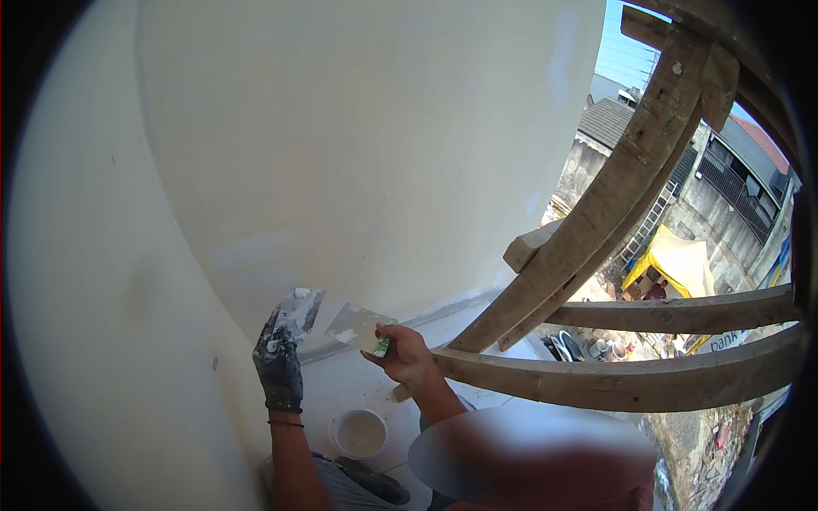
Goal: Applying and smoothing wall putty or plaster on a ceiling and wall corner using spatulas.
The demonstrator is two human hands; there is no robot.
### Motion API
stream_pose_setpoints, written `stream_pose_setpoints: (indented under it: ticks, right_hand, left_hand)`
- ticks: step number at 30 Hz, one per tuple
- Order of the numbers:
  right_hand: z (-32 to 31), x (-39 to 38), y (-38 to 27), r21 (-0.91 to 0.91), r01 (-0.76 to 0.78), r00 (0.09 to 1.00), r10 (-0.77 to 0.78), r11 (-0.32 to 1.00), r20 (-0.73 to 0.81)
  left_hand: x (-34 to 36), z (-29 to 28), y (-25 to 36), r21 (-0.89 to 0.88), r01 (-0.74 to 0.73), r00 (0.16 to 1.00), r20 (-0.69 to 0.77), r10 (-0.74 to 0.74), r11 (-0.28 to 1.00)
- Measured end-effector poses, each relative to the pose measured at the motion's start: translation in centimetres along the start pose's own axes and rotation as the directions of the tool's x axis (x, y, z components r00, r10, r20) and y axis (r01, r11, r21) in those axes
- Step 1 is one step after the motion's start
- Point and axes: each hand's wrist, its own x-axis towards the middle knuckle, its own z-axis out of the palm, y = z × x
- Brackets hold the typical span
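Right fingers [394,333] hold scraper [349,324] closed round its handle [381,348], probably best place; left fingers [267,351] grip plate [302,312]; both seem light, stiff.

Matt and smooth across the painted wall [366,153], chalkier over the pale patches [254,250]. Thin, flat metal in the left scraper [312,305], crusted with rough paste [294,322]; cleaner metal with a dull sheen in the right scraper [351,324]. Paste-smeared and matt on the black glove [279,375]. Plastic-looking on the bucket [359,412]. Rough, weathered wood along the beams [596,198].
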Motion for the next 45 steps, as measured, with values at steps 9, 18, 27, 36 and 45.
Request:
stream_pose_setpoints:
  ticks: [9,18,27,36,45]
  right_hand:
    - [1.8,-0.3,-3.2,0.163,-0.125,0.992,0.123,0.979,0.024]
    - [8.1,-0.2,-11.3,0.285,0.273,0.955,-0.295,0.919,0.039]
    - [14.0,6.8,-23.0,-0.871,0.486,0.223,-0.974,0.076,0.039]
    - [18.0,10.9,-17.3,-0.802,0.189,-0.092,-0.823,-0.567,0.560]
    - [14.0,6.7,-27.0,-0.869,0.493,0.038,-0.997,-0.043,0.071]
  left_hand:
    - [-0.9,2.7,0.9,0.355,-0.139,0.953,0.302,0.027,0.924]
    - [-1.6,2.4,-4.7,0.105,0.347,0.938,-0.009,-0.348,0.932]
    - [-1.5,1.1,-4.5,-0.335,0.426,0.890,-0.011,-0.455,0.840]
    - [-0.5,0.2,-5.8,-0.353,0.432,0.885,-0.014,-0.466,0.830]
    - [-1.6,1.6,-5.6,-0.349,0.414,0.906,0.066,-0.419,0.841]
